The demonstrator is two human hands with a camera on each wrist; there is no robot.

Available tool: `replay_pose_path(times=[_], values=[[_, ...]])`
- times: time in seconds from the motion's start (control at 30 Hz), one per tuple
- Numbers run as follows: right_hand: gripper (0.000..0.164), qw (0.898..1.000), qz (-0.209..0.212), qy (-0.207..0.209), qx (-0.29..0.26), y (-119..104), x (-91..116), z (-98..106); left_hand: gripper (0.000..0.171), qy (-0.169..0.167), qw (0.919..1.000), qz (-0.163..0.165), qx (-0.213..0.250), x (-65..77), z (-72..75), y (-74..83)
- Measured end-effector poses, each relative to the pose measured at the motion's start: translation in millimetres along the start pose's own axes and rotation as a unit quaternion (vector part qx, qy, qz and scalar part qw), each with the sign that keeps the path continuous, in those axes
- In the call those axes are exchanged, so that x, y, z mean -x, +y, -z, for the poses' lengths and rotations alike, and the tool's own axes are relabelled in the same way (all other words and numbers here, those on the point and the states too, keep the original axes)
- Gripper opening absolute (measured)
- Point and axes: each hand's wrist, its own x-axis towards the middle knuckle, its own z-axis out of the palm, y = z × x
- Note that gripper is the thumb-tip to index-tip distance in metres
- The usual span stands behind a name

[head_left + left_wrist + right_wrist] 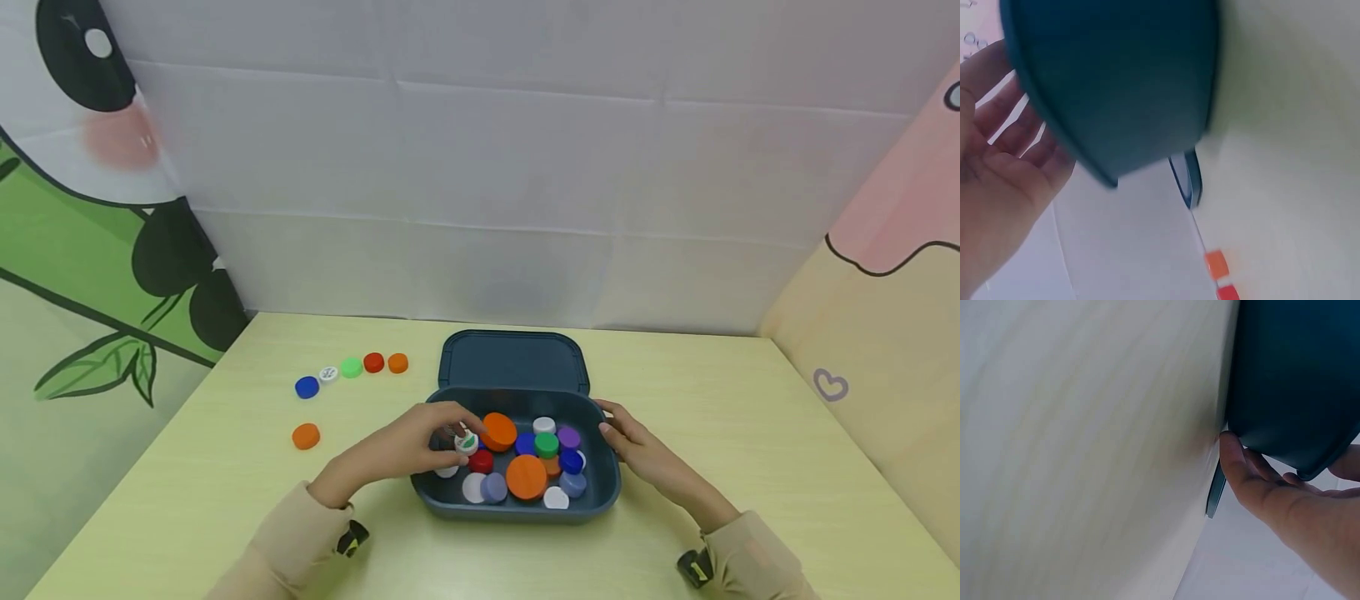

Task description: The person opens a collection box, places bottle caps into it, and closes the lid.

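Note:
A dark blue plastic box [517, 515] full of bottle caps stands on the table. My left hand [408, 442] reaches over its left rim, thumb and fingertips around a white bottle cap with a green mark [467, 442]. In the left wrist view the box wall hides the fingertips. My right hand [637, 446] grips the right end of the box, thumb at the rim and fingers along the outer wall [1291, 419]. Inside lie large orange caps [527, 477], a red cap [481, 461], a green cap [546, 444], and several blue, purple and white ones.
Behind the box lies its dark blue lid [513, 360]. To the left, a slanting row holds a blue cap [307, 387], a white cap [328, 375], a light green cap [351, 367], a red cap [373, 362] and an orange cap [398, 362]. Another orange cap [306, 436] sits nearer.

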Motion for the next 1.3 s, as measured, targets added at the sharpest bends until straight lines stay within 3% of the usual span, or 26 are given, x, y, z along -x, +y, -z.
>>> replay_pose_path(times=[0.2,0.53,0.73,1.0,1.3], values=[[0.046,1.000,-0.003,-0.001,-0.004,1.0,0.0,-0.3,0.036,0.042,0.9991,0.000,-0.006,10.9,19.9,-14.9],[0.045,1.000,-0.003,0.000,-0.002,-0.4,0.3,-0.3,0.035,0.102,0.9919,0.076,-0.011,39.0,48.6,-51.4],[0.046,1.000,-0.002,-0.003,-0.004,-1.3,1.1,0.0,0.033,0.126,0.9882,0.086,-0.014,60.0,62.0,-70.4],[0.045,1.000,0.000,-0.001,0.000,-2.6,1.6,0.0,0.034,0.134,0.9824,0.129,-0.020,84.8,71.4,-98.5],[0.046,1.000,-0.009,0.002,0.002,-3.7,2.6,0.7,0.036,0.126,0.9765,0.171,-0.032,103.5,77.0,-111.0]])
